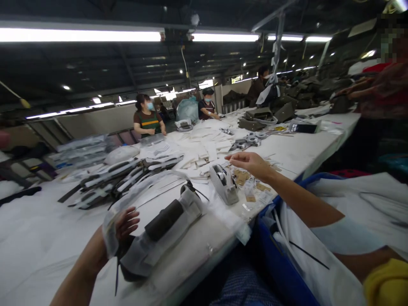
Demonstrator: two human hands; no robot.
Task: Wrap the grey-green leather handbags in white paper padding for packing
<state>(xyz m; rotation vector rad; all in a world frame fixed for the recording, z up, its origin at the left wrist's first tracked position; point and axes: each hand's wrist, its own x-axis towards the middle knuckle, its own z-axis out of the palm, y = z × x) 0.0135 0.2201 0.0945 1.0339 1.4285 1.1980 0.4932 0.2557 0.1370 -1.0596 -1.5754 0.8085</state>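
A dark rolled item [164, 220], partly wrapped in translucent white sheeting [140, 250], lies on the white table in front of me. At its left end is my left hand [125, 223], fingers apart, with a strip of the sheeting over its wrist. My right hand [247, 162] is raised just above and right of a grey tape dispenser [225, 182]. Its thumb and fingertips are pinched together; anything between them is too small to make out. Small tags and clear packets [250, 192] lie below that hand.
Dark wrapped straps [127, 178] are piled at the left, white pieces [204, 144] at mid-table. A blue bin [270, 238] with white sheeting stands at the right edge. Two masked people [149, 119] are across the table; another person [382, 93] is at the far right.
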